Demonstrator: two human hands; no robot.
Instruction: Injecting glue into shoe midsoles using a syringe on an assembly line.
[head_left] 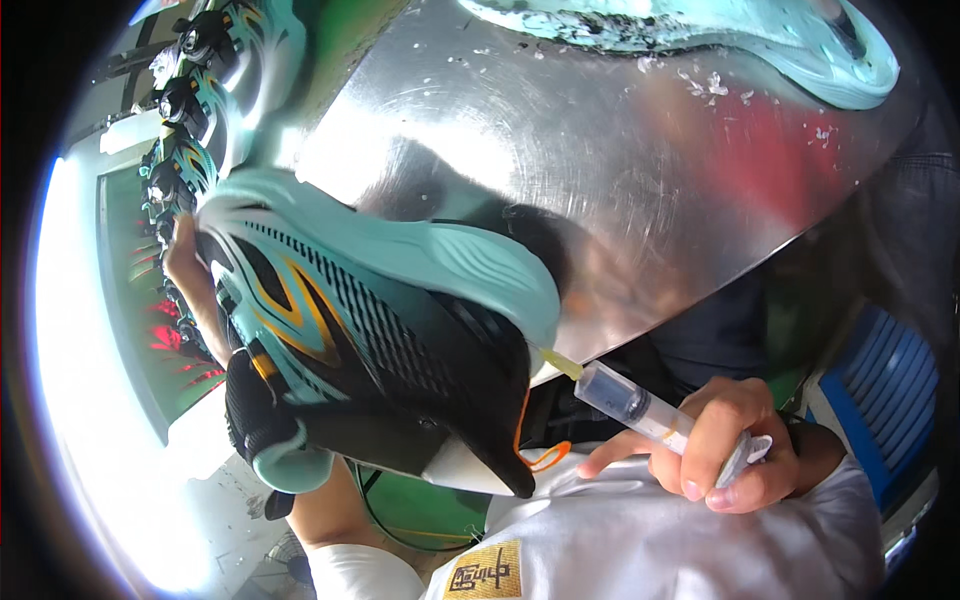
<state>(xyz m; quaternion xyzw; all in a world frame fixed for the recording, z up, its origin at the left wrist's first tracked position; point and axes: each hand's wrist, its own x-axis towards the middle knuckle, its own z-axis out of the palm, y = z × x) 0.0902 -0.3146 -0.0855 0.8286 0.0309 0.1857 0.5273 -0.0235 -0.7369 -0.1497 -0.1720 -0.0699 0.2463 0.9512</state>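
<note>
- Teal and black, with orange trim, a sneaker [370, 290] is tipped on its side in the middle of the view, its pale midsole [470, 260] toward the metal table [600, 190] and its heel to the right.
- The left hand [184, 262] is at the sneaker's far left end; only part of it shows, the rest being hidden behind the shoe, so I cannot tell how far its grip closes.
- The right hand [728, 445] is curled around a clear plastic syringe [650, 412], with the index finger stretched out below the barrel.
- The syringe's yellowish nozzle [562, 364] points at the heel, where midsole and upper meet; whether it touches is unclear.
- An orange loop [548, 457] hangs at the heel, near the index finger.
- On the tabletop lie a turquoise, black-smeared shoe sole [690, 35] and whitish flakes [715, 84].
- More sneakers [188, 105] line up at upper left.
</note>
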